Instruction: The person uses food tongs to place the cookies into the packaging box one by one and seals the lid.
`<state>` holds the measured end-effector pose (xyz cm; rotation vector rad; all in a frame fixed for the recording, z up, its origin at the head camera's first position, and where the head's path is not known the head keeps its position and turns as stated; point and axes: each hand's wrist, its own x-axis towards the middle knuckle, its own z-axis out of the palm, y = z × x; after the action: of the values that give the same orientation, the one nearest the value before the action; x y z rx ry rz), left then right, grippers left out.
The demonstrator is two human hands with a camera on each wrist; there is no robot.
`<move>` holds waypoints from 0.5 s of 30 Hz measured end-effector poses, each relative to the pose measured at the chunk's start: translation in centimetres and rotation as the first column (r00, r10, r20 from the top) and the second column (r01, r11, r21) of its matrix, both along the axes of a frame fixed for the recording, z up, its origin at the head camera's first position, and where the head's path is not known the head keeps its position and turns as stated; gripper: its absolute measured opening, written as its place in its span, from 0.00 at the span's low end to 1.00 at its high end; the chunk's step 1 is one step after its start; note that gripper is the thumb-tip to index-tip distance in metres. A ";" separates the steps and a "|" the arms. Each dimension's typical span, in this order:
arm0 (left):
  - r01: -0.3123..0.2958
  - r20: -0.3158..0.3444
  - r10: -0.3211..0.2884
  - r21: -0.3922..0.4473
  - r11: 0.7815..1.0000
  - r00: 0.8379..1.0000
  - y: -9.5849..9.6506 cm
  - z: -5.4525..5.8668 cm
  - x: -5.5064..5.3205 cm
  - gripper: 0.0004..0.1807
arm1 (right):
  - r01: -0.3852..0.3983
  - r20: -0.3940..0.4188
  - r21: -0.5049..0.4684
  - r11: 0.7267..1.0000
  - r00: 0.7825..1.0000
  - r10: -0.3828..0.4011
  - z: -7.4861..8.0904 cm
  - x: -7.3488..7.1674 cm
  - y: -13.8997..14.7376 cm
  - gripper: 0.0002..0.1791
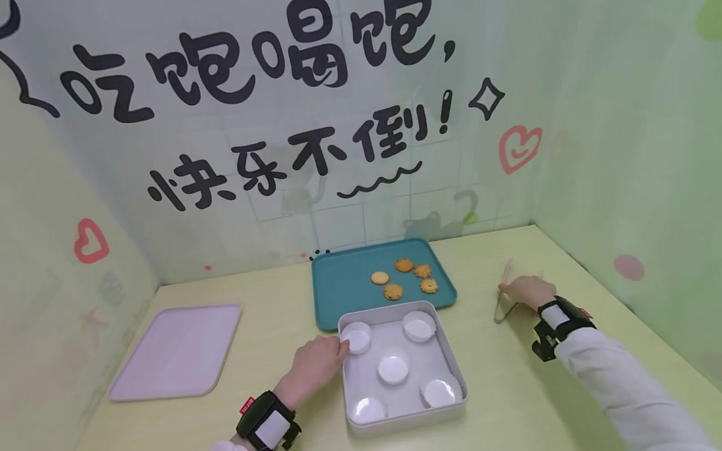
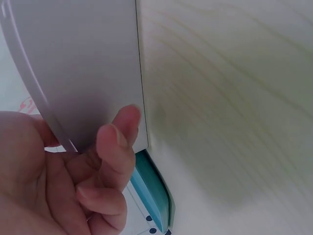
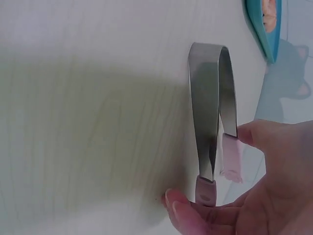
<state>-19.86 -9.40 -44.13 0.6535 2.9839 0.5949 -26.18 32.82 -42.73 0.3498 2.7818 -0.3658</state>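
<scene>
My left hand (image 1: 317,362) grips the left wall of a square white box (image 1: 408,427) by its rim. In the left wrist view the thumb is mostly hidden behind the wall, with the fingers on the outer side. Several white fluted baking cups, one in the middle (image 1: 393,371), stand inside the box. Out to the right, my right hand (image 1: 529,292) holds metal tongs (image 3: 204,93) with pink tips, thumb at one arm and fingers at the other. The tongs' bend points away from the hand, and their tips lie spread apart near the fingers.
Behind the box lies a teal tray (image 1: 341,285) with several cookies (image 1: 393,292) towards its right side. A flat pale purple tray (image 1: 179,352) rests at the left of the table (image 1: 496,388). Printed curtains surround the table at the back and sides.
</scene>
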 end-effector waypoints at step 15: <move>-0.061 0.010 0.061 0.001 0.998 0.998 0.5 -0.1 0.3 0.20 | -0.126 -0.310 0.014 0.992 0.942 0.124 -2.4 -0.7 -2.0 0.22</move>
<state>-19.60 -8.85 -44.21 0.5603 3.0041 0.6016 -26.88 30.83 -45.14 0.1193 3.0897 -0.4315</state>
